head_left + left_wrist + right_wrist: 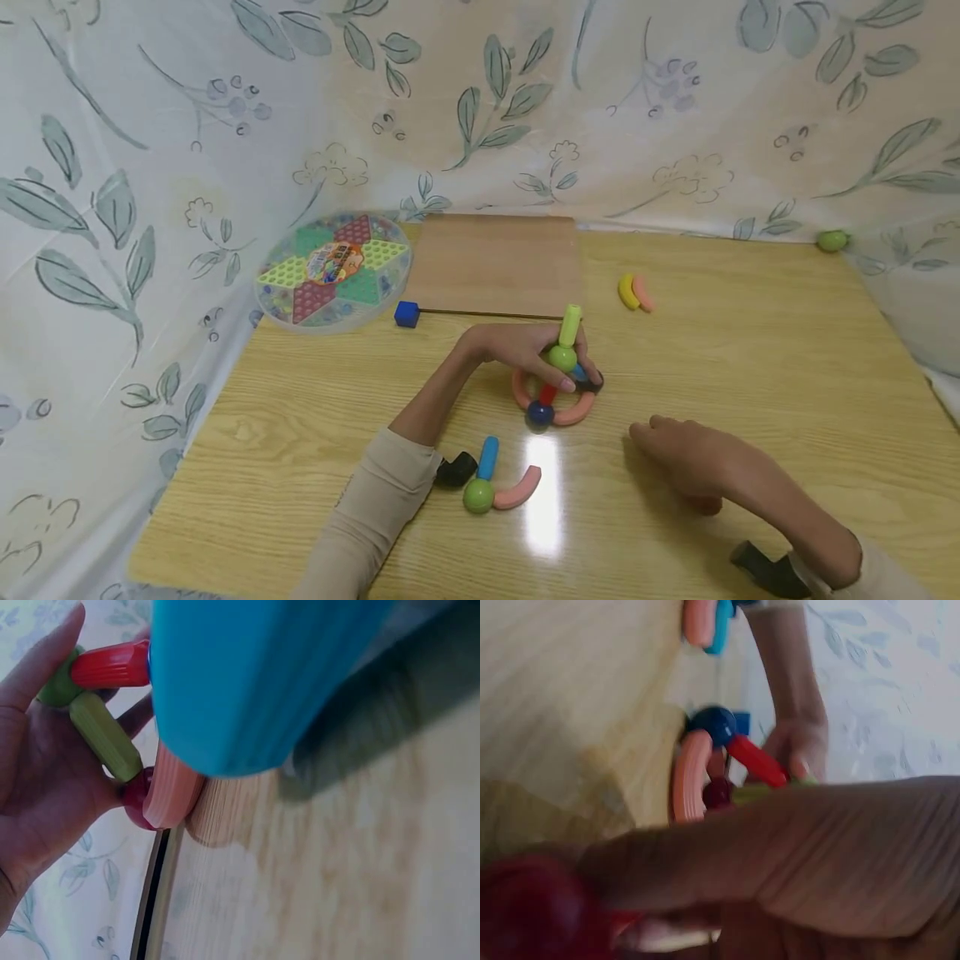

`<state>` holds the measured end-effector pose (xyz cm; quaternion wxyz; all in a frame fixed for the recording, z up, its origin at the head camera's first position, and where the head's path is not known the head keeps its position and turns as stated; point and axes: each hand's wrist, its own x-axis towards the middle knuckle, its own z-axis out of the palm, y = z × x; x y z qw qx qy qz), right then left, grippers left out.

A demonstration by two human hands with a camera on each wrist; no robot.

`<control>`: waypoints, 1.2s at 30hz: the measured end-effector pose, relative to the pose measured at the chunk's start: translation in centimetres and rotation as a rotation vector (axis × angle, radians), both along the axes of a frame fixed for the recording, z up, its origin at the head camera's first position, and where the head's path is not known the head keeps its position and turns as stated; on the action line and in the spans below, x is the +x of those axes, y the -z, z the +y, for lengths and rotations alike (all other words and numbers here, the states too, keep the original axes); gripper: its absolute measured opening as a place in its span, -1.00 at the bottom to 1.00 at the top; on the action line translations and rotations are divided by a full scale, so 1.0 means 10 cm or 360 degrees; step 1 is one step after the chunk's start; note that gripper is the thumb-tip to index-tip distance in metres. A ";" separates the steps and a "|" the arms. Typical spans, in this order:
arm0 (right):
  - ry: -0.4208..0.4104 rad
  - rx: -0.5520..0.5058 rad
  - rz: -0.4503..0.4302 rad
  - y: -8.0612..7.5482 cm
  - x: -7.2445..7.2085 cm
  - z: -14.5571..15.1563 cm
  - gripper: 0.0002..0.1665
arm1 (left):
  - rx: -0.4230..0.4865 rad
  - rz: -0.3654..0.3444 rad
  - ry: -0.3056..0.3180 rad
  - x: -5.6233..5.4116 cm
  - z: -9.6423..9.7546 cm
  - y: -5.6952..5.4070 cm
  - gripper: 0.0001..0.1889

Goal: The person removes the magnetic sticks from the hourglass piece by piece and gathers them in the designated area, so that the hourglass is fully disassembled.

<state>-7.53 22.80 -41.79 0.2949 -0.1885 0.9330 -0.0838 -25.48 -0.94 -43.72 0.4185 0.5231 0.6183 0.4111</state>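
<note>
The rod-and-ball frame (548, 392) sits on the table (720, 333) just right of the middle of the picture, its curved pink rods (576, 411) forming a low ring, with a dark blue ball (540, 413) at the near side. A red rod (549, 393) slopes up to a green ball (562, 358) at the top, where a yellow-green rod (571, 327) sticks upward. The left hand (525, 343) holds the frame near that green ball, thumb on the near side and fingers beyond. The right hand (686, 454), lower right, has its fingers bent and seems to hold a red piece (532, 907); blur hides how firmly.

To work well here, the left hand should steady the top lightly, since squeezing could fold the sloping rods, and the right should bring any piece squarely to its joint, without a sideways knock.

Below the frame, near the left sleeve, lies a small joined group (478, 497) of ball and rods, which that forearm should clear. Farther out are a blue cube (407, 314), a brown board (498, 262) and, upper left, a round game board (335, 265).
</note>
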 end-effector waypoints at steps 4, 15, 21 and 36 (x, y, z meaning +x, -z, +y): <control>-0.0051 -0.0277 0.0019 -0.04 -0.10 0.09 -0.70 | 0.0004 0.0001 0.0000 0.00 0.01 0.00 -0.63; 0.0127 -0.0865 0.0215 -0.26 -0.70 0.47 -0.56 | 0.0002 -0.0086 -0.0018 0.01 0.00 0.01 -0.68; 0.0825 -0.1259 -0.0062 -0.13 -1.11 0.81 -0.53 | -0.0016 -0.0042 -0.0015 0.02 0.00 0.00 -0.68; 0.0976 -0.1104 0.0035 -0.02 -1.29 0.87 -0.39 | -0.0021 -0.0036 -0.0014 0.02 -0.01 -0.02 -0.67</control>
